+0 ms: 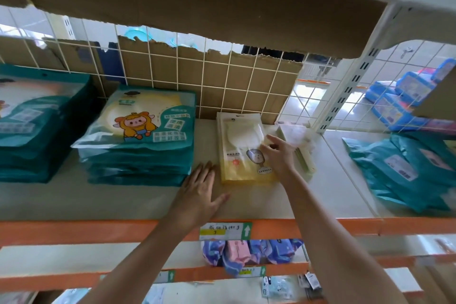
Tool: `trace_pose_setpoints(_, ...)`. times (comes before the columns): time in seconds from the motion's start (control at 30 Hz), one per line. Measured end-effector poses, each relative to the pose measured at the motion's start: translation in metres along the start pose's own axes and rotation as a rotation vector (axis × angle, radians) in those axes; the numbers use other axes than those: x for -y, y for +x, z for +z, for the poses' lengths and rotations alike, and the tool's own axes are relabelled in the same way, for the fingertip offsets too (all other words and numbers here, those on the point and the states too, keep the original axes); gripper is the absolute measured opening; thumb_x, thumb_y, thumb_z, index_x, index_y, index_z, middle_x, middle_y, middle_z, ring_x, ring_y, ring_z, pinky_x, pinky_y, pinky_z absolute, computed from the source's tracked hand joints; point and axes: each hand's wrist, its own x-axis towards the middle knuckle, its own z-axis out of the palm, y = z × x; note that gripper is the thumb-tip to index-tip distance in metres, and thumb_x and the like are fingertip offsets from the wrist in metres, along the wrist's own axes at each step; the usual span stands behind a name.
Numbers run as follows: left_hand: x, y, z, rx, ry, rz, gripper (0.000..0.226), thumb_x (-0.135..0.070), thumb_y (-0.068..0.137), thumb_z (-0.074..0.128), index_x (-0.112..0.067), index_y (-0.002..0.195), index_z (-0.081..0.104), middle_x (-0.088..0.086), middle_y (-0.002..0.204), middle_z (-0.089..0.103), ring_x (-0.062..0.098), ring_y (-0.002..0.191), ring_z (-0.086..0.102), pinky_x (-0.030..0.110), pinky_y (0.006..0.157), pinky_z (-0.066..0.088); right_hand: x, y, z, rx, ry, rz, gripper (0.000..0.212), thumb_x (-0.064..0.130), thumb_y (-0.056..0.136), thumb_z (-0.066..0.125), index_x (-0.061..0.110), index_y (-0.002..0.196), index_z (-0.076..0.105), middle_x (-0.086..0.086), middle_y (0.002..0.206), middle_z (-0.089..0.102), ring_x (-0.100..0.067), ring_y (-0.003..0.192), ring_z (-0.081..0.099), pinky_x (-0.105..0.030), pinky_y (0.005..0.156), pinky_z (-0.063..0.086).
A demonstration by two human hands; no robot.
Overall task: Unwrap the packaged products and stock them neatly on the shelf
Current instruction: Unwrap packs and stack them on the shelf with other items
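— Bright back there, isn't it? Daylight glares off the floor tiles (306, 96) behind the wire grid (204, 69).
— Aye, soft shadows here. Edges bow and smear; right hand (278, 155) blurred.

Left forearm (138, 254) and right forearm (320, 229) reach forward, bare. Left hand (197, 192) flat, palm down, fingers straight, thumb out. Right hand (277, 155) farther forward, fingers loosely bent, blurred.
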Motion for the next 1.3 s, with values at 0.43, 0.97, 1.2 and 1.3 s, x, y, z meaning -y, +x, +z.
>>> trace_pose_setpoints(0.43, -0.002, -0.001, -0.002, -0.013, -0.022, -0.003, 0.075, -0.056, 0.094, 0.030, -0.018, 0.149, -0.002, -0.005, 0.157, -0.006, 0.010, 0.143, -0.009, 0.031, 0.115, -0.005, -0.027, -0.031, -0.012, 0.205, 0.142, -0.140, 0.065, 0.014, 0.085, 0.067, 0.009, 0.142, 0.037, -0.002, 0.128, 0.051, -0.004, 0.101, 0.056, -0.015, 0.080, 0.050)
trace_pose_setpoints(0.97, 0.001, 0.000, 0.001, -0.023, -0.023, 0.017, 0.075, -0.060, 0.092, 0.030, -0.020, 0.149, 0.002, -0.006, 0.157, -0.002, 0.009, 0.144, -0.007, 0.030, 0.115, -0.003, -0.035, -0.039, -0.015, 0.402, -0.196, -0.262, 0.127, 0.066, 0.049, 0.076, 0.034, 0.145, 0.001, -0.002, 0.148, 0.034, -0.022, 0.135, 0.036, -0.045, 0.110, 0.033)
trace_pose_setpoints(1.2, 0.000, -0.001, -0.001, -0.035, -0.048, 0.019, 0.074, -0.056, 0.093, 0.033, -0.020, 0.150, 0.002, -0.005, 0.157, -0.002, 0.009, 0.144, -0.007, 0.031, 0.115, -0.002, -0.040, -0.038, -0.014, 0.393, -0.138, -0.258, 0.119, 0.075, 0.051, 0.072, 0.048, 0.140, -0.001, -0.005, 0.151, 0.031, -0.019, 0.133, 0.039, -0.049, 0.105, 0.039)
trace_pose_setpoints(1.3, 0.000, -0.001, -0.001, -0.043, -0.048, 0.016, 0.075, -0.056, 0.093, 0.033, -0.019, 0.150, 0.001, -0.005, 0.157, -0.003, 0.010, 0.144, -0.007, 0.031, 0.115, -0.003, -0.039, -0.039, -0.012, 0.381, -0.175, -0.296, 0.112, 0.077, 0.055, 0.067, 0.046, 0.139, 0.000, -0.006, 0.155, 0.021, -0.021, 0.141, 0.026, -0.049, 0.109, 0.033)
